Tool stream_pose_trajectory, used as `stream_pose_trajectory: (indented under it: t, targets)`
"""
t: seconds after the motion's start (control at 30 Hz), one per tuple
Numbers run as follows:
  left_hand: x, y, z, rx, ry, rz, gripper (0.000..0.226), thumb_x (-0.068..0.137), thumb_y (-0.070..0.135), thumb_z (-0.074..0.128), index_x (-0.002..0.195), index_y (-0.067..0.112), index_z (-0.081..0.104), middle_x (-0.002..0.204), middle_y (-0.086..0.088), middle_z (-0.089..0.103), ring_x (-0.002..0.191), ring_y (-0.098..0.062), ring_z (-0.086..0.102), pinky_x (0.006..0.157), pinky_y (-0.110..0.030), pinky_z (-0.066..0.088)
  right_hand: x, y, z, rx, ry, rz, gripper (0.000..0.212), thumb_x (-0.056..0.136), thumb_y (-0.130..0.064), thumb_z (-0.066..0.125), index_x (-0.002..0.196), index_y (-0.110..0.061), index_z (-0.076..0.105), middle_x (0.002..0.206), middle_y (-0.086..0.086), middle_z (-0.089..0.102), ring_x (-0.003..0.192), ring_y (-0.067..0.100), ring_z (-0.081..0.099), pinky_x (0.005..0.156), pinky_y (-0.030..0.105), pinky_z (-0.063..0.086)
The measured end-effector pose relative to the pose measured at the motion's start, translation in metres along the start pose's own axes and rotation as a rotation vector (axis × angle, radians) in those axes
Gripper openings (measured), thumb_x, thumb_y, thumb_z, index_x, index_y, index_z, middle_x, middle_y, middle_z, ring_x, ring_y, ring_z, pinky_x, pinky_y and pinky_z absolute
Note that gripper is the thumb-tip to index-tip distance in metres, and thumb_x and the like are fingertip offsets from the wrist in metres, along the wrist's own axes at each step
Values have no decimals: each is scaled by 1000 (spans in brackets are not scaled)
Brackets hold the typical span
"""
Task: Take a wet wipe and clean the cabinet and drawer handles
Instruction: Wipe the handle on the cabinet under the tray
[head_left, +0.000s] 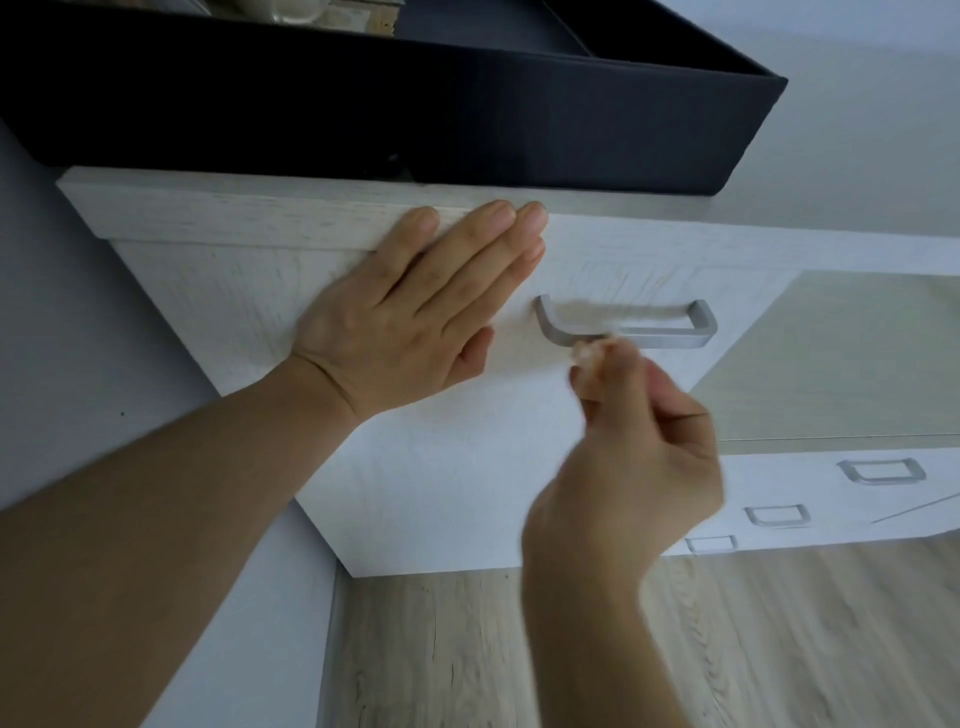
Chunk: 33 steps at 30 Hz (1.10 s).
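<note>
A white wood-grain cabinet (467, 467) fills the middle of the head view. Its silver bar handle (670, 338) sits on the upper front. My left hand (415, 322) lies flat and open against the cabinet front, fingertips at the top edge, left of the handle. My right hand (639, 431) is blurred, with its fingers pinched on a small, pale wad, the wet wipe (589, 356), which presses against the handle's lower left part. The wipe is mostly hidden by the fingers.
A dark fabric box (415, 104) sits on the cabinet top. To the right, more drawer handles (880, 470) (777, 515) (711, 544) show on a low white unit. Light wood flooring (519, 649) lies below; a pale wall (52, 364) is at left.
</note>
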<state>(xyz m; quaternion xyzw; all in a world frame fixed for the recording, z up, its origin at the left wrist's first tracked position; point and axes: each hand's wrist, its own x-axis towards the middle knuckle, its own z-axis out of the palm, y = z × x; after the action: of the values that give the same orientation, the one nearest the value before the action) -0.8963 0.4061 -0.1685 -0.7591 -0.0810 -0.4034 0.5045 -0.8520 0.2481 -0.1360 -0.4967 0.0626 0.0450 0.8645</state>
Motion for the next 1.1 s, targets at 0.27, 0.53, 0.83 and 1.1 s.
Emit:
stream_pose_trajectory:
  t: [0.27,0.53,0.83,1.1]
  targets:
    - [0,0,1,20,-1,1,73,91,38,34,149,-2,16,157,-19,1,146,-28,3,118,-43,9,52,-25,-11,-35,4,-111,6,82,-4,70,80,-5,64,73,9,63,60,12,64,67,19,54]
    - [-1,-1,-1,44,-8,11,73,90,38,36,149,-3,18,157,-19,2,146,-29,3,118,-43,9,67,-31,-12,-218,-116,-92,7,86,-11,67,82,-12,73,62,-10,66,63,3,61,68,12,51]
    - [0,-5,-10,36,-83,8,73,91,38,39,149,-3,19,157,-19,-1,146,-29,1,118,-44,5,41,-24,-28,-381,-181,15,8,84,-21,69,83,-16,75,62,-8,68,62,2,63,73,19,57]
    - [12,-13,-51,-221,-309,3,66,93,29,39,149,-2,20,156,-16,14,143,-30,16,117,-45,12,45,-48,-18,-608,-365,127,6,82,-21,69,77,-18,69,62,-10,68,55,-1,60,53,11,48]
